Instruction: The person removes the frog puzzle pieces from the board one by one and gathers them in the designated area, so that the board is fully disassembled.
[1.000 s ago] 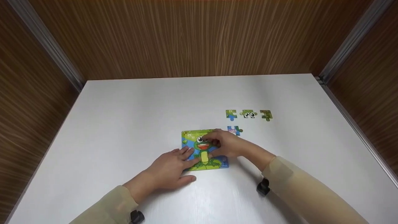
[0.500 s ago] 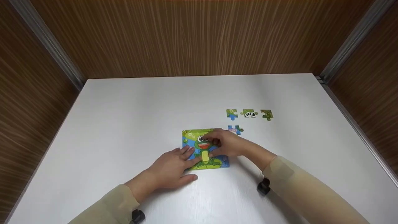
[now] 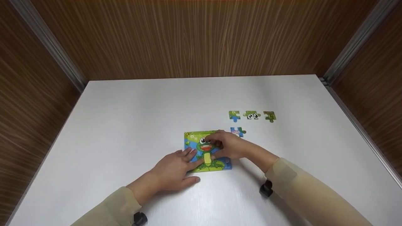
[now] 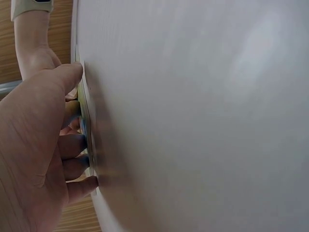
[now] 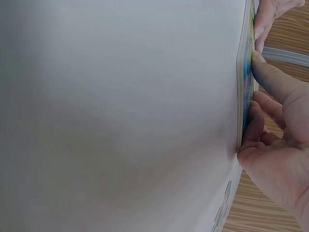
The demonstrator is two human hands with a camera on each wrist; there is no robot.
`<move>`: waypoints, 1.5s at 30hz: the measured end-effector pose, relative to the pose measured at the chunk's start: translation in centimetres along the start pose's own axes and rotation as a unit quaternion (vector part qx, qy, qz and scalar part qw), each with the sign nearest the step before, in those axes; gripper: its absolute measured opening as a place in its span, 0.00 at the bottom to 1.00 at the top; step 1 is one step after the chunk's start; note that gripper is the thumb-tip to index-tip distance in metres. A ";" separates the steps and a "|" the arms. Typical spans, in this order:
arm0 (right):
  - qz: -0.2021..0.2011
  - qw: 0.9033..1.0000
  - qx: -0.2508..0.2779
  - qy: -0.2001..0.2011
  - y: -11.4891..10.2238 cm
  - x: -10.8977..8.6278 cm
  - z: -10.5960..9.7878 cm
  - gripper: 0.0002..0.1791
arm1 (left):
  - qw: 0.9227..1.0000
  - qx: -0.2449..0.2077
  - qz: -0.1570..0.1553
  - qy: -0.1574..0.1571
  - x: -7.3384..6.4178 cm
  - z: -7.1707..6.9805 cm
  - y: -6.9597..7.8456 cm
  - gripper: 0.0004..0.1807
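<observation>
A square frog puzzle (image 3: 207,157), green and blue, lies on the white table between both hands. My left hand (image 3: 169,172) rests on its lower left part, fingers extended and spread, thumb on the table beyond the near edge. From the upper right, my right hand (image 3: 231,145) touches the puzzle with bent fingers. Its index fingertip is at the frog's eyes, its thumb by the yellow belly. In the right wrist view the thumb (image 5: 273,77) presses the blue face of the puzzle, and other fingers curl at its edge. Part of the puzzle's right side is hidden beneath this hand.
Several loose puzzle pieces lie behind the right hand: a green and blue one (image 3: 234,115), one with two eyes (image 3: 252,115), a dark green one (image 3: 270,116) and a partly covered pink and blue one (image 3: 237,130). A wood-grain panel (image 3: 201,40) stands behind the table.
</observation>
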State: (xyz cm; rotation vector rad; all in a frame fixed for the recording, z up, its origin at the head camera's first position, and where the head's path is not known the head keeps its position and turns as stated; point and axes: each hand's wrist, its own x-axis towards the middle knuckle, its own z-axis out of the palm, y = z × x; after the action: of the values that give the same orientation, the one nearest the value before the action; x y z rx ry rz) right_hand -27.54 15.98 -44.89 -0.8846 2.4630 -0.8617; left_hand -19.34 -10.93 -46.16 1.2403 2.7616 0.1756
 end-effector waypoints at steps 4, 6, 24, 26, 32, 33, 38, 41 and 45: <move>0.003 1.000 0.000 0.000 -0.1 0.0 0.0 0.34 | 1.000 -0.002 -0.004 -0.002 0.0 0.0 0.0 0.35; 0.004 1.000 0.000 -0.001 -0.1 0.1 0.0 0.34 | 1.000 -0.003 -0.004 -0.001 0.0 0.1 0.0 0.35; 0.000 1.000 0.011 -0.003 -0.2 0.3 0.0 0.33 | 1.000 -0.014 -0.006 0.001 -0.1 0.0 0.0 0.35; -0.001 1.000 0.009 -0.002 -0.2 0.3 0.0 0.33 | 1.000 -0.014 -0.006 0.000 -0.1 0.0 0.0 0.35; -0.008 1.000 0.011 -0.001 -0.3 0.2 0.0 0.34 | 1.000 -0.015 -0.003 0.001 -0.1 0.0 0.0 0.35; -0.010 1.000 0.012 -0.001 -0.3 0.2 0.0 0.34 | 1.000 -0.015 -0.003 0.002 -0.1 0.0 0.0 0.35; -0.009 1.000 0.015 -0.002 -0.3 0.3 0.0 0.35 | 1.000 -0.013 -0.002 0.007 0.0 0.1 -0.1 0.35; 0.000 1.000 0.015 0.000 -0.4 0.3 0.1 0.34 | 1.000 -0.012 0.001 0.010 -0.1 0.1 -0.1 0.35; 0.013 1.000 0.015 0.008 -0.5 0.1 0.2 0.33 | 1.000 -0.009 0.002 0.011 0.0 0.1 -0.1 0.35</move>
State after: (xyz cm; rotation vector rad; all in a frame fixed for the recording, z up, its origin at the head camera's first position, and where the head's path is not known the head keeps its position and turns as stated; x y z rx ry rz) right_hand -27.32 15.49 -44.79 -0.8358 2.4626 -0.8972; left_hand -19.39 -11.02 -46.28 1.2466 2.7697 0.2162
